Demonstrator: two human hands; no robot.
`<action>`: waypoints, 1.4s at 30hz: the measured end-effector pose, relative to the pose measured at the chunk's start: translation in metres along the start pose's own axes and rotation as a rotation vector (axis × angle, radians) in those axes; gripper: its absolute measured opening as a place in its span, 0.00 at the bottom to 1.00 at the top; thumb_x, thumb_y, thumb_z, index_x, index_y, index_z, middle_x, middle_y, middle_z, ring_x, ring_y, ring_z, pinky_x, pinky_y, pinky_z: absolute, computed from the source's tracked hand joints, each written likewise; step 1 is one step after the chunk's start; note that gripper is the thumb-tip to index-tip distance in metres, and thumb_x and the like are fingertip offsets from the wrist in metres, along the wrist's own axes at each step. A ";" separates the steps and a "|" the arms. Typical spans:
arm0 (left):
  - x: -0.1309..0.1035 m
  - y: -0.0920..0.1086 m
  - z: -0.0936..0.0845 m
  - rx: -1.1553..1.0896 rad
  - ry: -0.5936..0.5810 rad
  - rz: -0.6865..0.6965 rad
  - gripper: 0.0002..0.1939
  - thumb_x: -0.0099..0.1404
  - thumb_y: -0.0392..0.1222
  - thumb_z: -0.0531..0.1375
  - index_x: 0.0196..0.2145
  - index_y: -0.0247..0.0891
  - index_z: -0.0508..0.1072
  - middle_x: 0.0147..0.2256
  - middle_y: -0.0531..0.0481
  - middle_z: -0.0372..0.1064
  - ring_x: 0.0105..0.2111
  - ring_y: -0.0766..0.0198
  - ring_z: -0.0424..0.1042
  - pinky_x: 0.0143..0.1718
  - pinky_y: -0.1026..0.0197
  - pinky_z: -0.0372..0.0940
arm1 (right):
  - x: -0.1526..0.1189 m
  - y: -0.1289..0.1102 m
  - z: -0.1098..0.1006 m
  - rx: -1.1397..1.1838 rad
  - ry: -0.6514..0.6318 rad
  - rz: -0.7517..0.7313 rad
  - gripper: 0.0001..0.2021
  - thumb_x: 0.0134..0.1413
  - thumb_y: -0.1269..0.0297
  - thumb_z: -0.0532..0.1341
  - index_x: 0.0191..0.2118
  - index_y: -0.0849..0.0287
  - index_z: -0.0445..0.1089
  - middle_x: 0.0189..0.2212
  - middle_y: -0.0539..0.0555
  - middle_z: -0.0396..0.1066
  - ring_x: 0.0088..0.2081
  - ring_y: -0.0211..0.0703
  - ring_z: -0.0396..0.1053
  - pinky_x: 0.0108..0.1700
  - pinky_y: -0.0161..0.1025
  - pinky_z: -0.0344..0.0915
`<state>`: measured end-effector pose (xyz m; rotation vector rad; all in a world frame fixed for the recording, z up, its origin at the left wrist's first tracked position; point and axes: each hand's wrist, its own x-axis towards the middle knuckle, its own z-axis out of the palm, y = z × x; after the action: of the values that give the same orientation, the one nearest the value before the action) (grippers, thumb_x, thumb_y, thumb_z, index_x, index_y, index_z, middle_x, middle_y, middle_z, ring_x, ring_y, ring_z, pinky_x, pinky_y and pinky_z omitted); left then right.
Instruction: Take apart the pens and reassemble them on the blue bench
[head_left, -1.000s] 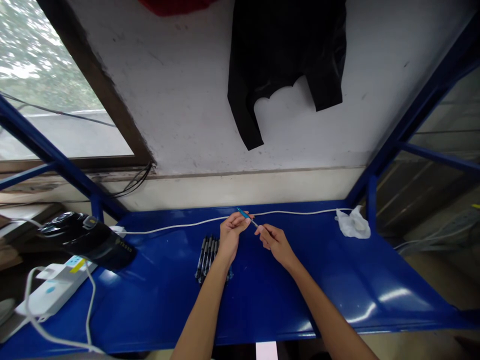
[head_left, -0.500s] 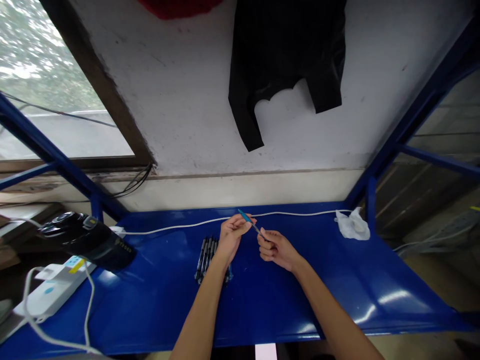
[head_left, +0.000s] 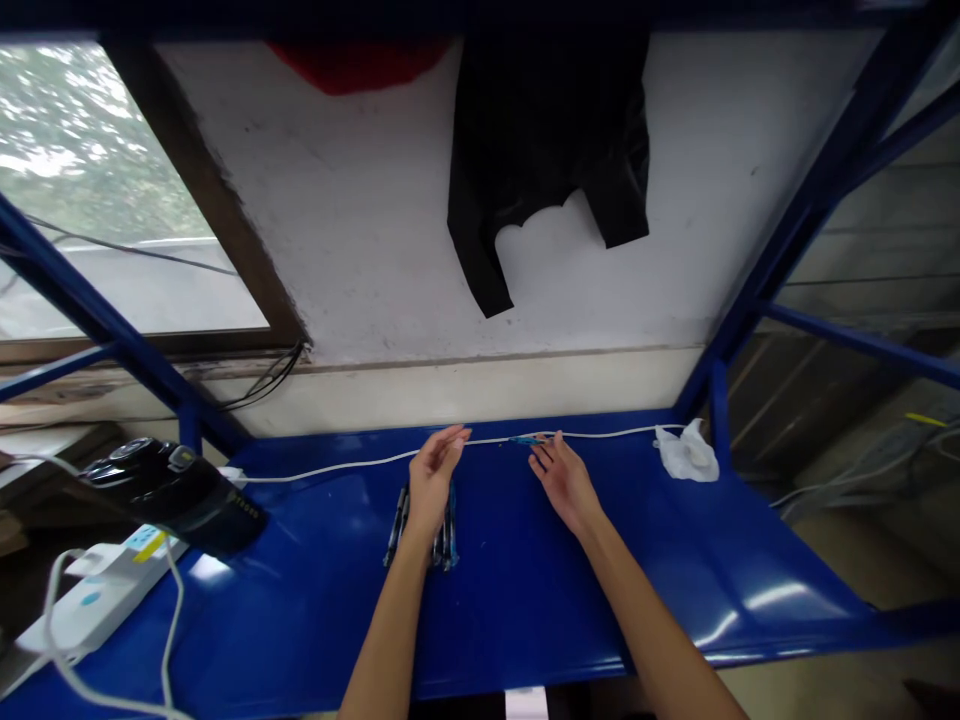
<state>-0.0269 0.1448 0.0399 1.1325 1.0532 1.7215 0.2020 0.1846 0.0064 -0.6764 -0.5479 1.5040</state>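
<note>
Since the earlier frame, the hands have moved apart and the blue pen (head_left: 527, 440) has left the left hand (head_left: 431, 485), now tilting flatter. Pen sits at the fingertips of the right hand (head_left: 566, 485), near the tabletop (head_left: 517, 600)'s back edge, seen against the white cable (head_left: 352, 465). Blur: cannot tell if the right fingers clamp it. Left fingers apart, loosely curled, no pen visible in them. Row of pens (head_left: 451, 530) lies partly under the left wrist. Crumpled white tissue (head_left: 686, 455) near the back right corner; black bottle (head_left: 184, 495) towards the left edge. Judgement: mid-handling of one pen; moving it calls for a secure fingertip pinch.
</note>
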 end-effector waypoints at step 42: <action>-0.081 0.006 -0.119 1.148 0.171 -0.016 0.17 0.68 0.56 0.60 0.42 0.42 0.81 0.39 0.44 0.80 0.42 0.46 0.77 0.46 0.48 0.69 | -0.006 -0.028 -0.019 0.346 -0.129 0.023 0.27 0.63 0.57 0.67 0.24 0.52 0.46 0.19 0.40 0.45 0.20 0.34 0.46 0.24 0.31 0.58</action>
<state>-0.1183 0.0437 -0.0068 1.6136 2.2753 1.1365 0.2350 0.1783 0.0130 -0.3198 -0.3643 1.6221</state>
